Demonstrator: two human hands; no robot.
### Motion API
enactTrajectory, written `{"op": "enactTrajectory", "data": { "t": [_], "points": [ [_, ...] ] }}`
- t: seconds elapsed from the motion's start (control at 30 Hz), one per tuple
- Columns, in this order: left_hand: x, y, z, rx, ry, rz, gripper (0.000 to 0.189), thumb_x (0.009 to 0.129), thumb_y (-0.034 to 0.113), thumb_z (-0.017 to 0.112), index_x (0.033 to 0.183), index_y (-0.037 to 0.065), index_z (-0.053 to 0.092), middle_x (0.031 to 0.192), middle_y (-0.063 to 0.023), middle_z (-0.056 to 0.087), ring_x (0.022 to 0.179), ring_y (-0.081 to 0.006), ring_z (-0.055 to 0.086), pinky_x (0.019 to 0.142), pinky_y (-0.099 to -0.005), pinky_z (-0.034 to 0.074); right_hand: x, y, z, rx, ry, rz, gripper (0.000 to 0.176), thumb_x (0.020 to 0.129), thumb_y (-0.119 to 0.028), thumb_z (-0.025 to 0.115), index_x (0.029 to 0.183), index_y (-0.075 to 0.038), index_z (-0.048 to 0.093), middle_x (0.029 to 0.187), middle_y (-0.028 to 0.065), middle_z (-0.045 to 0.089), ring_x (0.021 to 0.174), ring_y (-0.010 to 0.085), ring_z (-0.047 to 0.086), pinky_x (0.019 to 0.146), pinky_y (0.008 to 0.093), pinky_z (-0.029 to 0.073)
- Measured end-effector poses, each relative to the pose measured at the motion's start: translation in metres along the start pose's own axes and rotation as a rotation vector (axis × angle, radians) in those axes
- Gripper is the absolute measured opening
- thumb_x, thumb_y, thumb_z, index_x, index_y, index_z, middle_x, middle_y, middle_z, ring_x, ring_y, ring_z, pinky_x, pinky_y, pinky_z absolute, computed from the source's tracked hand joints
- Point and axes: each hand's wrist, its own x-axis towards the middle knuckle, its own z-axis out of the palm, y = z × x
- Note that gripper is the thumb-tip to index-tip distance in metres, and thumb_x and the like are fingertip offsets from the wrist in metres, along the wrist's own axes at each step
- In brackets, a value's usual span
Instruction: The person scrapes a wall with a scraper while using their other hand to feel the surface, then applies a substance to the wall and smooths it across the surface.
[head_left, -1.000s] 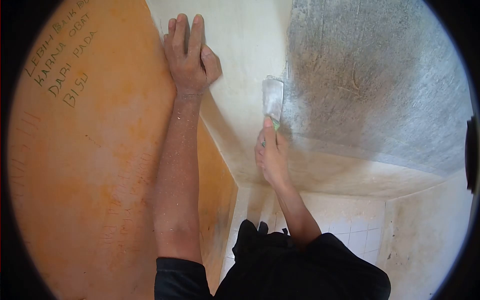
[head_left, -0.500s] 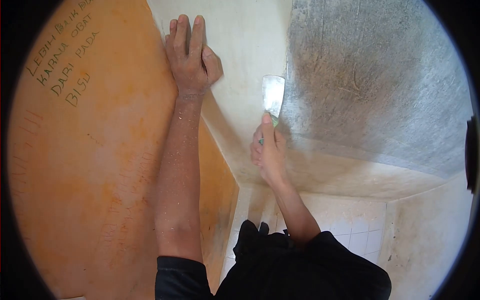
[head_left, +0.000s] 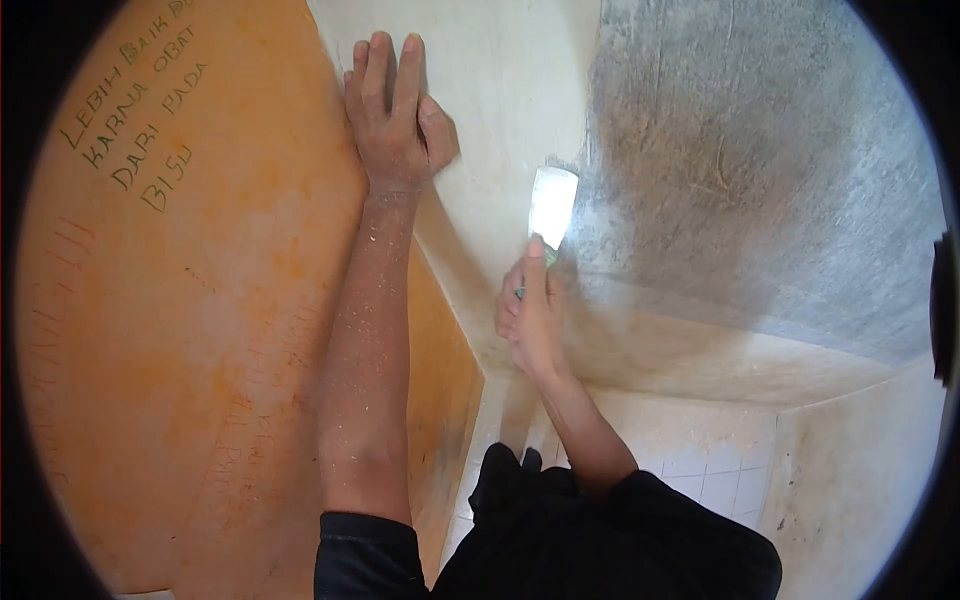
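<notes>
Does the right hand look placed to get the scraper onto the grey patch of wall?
Likely yes: the scraper in the right hand sits against the wall at the left edge of the grey patch, with nothing between them.

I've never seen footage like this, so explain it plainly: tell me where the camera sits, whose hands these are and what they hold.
There is no machine here: one camera is worn on a person's head, looking forward and down, so both arms are that person's own. The left hand lies flat and open where an orange wall meets a cream wall. The right hand has its grip closed on a scraper, whose flat blade lies against the cream wall at the edge of a bare grey patch. Handwriting sits on the orange wall, and a tiled floor shows below.
</notes>
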Motion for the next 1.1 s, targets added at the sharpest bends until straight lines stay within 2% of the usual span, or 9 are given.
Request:
{"op": "enactTrajectory", "data": {
  "t": [0.27, 0.37, 0.43, 0.67, 0.73, 0.87, 0.97, 1.03, 1.1],
  "points": [
    [0.001, 0.001, 0.002, -0.047, 0.038, 0.002, 0.055, 0.084, 0.013, 0.043, 0.137, 0.006, 0.056, 0.146, -0.0190, 0.044, 0.137, -0.0374, 0.039, 0.112, -0.0512, 0.029, 0.010, -0.019, -0.003, -0.066, 0.017, -0.048, 0.050, 0.101, -0.052, 0.045, 0.070, -0.014, 0.038, 0.055, -0.0048, 0.032, 0.042, 0.0050, 0.028, 0.037, 0.0234, 0.022],
    [0.003, 0.003, -0.004, 0.023, -0.045, 0.029, 0.051, 0.089, 0.014, 0.041, 0.135, -0.002, 0.053, 0.145, -0.0243, 0.042, 0.134, -0.0431, 0.038, 0.111, -0.0531, 0.031, 0.007, -0.033, 0.004, 0.031, -0.049, -0.162, 0.051, 0.101, -0.053, 0.046, 0.069, -0.014, 0.038, 0.055, -0.0050, 0.032, 0.042, 0.0049, 0.028, 0.037, 0.0232, 0.021],
    [0.003, 0.001, -0.003, 0.054, -0.048, 0.030, 0.050, 0.090, 0.014, 0.040, 0.136, -0.002, 0.053, 0.145, -0.0243, 0.041, 0.135, -0.0425, 0.038, 0.111, -0.0526, 0.031, 0.003, -0.003, -0.013, -0.052, 0.016, -0.011, 0.052, 0.100, -0.055, 0.046, 0.069, -0.015, 0.038, 0.055, -0.0052, 0.032, 0.042, 0.0045, 0.028, 0.038, 0.0228, 0.021],
    [0.004, 0.003, -0.002, 0.034, -0.044, 0.025, 0.050, 0.091, 0.015, 0.039, 0.136, -0.002, 0.053, 0.144, -0.0240, 0.042, 0.136, -0.0420, 0.037, 0.111, -0.0526, 0.031, 0.002, -0.006, -0.010, -0.055, 0.016, 0.002, 0.049, 0.100, -0.053, 0.049, 0.071, -0.016, 0.038, 0.057, -0.0062, 0.033, 0.042, 0.0037, 0.027, 0.037, 0.0220, 0.020],
    [0.002, 0.002, 0.000, 0.005, 0.000, 0.001, 0.057, 0.082, 0.012, 0.045, 0.137, 0.005, 0.055, 0.148, -0.0193, 0.042, 0.139, -0.0366, 0.038, 0.114, -0.0493, 0.026, 0.007, -0.008, -0.009, -0.059, -0.005, -0.018, 0.049, 0.100, -0.053, 0.049, 0.071, -0.016, 0.037, 0.057, -0.0062, 0.032, 0.043, 0.0036, 0.027, 0.038, 0.0220, 0.020],
    [-0.002, 0.001, 0.000, -0.022, 0.008, -0.008, 0.057, 0.082, 0.013, 0.045, 0.137, 0.005, 0.055, 0.148, -0.0192, 0.043, 0.139, -0.0361, 0.037, 0.114, -0.0496, 0.026, 0.003, -0.005, -0.008, -0.035, 0.051, 0.004, 0.048, 0.101, -0.051, 0.048, 0.070, -0.015, 0.039, 0.054, -0.0048, 0.033, 0.040, 0.0045, 0.027, 0.035, 0.0214, 0.019],
    [0.003, 0.001, 0.000, -0.004, -0.006, -0.022, 0.056, 0.082, 0.013, 0.045, 0.137, 0.005, 0.056, 0.147, -0.0192, 0.044, 0.139, -0.0354, 0.037, 0.113, -0.0503, 0.027, 0.004, 0.000, -0.013, -0.080, 0.036, -0.054, 0.048, 0.101, -0.050, 0.048, 0.070, -0.016, 0.039, 0.053, -0.0051, 0.032, 0.040, 0.0045, 0.027, 0.035, 0.0215, 0.020],
    [0.004, 0.001, -0.003, 0.032, -0.037, 0.033, 0.050, 0.088, 0.014, 0.042, 0.134, -0.003, 0.055, 0.143, -0.0249, 0.042, 0.134, -0.0418, 0.038, 0.110, -0.0521, 0.033, 0.006, -0.009, -0.004, -0.061, 0.025, -0.054, 0.048, 0.101, -0.050, 0.048, 0.070, -0.016, 0.039, 0.053, -0.0052, 0.032, 0.040, 0.0045, 0.027, 0.035, 0.0216, 0.020],
    [0.002, 0.004, -0.005, 0.029, -0.046, 0.026, 0.050, 0.088, 0.014, 0.041, 0.134, -0.003, 0.055, 0.143, -0.0249, 0.042, 0.134, -0.0417, 0.038, 0.110, -0.0521, 0.033, 0.000, -0.007, -0.005, -0.039, 0.013, -0.035, 0.048, 0.101, -0.050, 0.048, 0.070, -0.016, 0.039, 0.053, -0.0054, 0.032, 0.040, 0.0044, 0.027, 0.035, 0.0217, 0.020]
  ]
}}
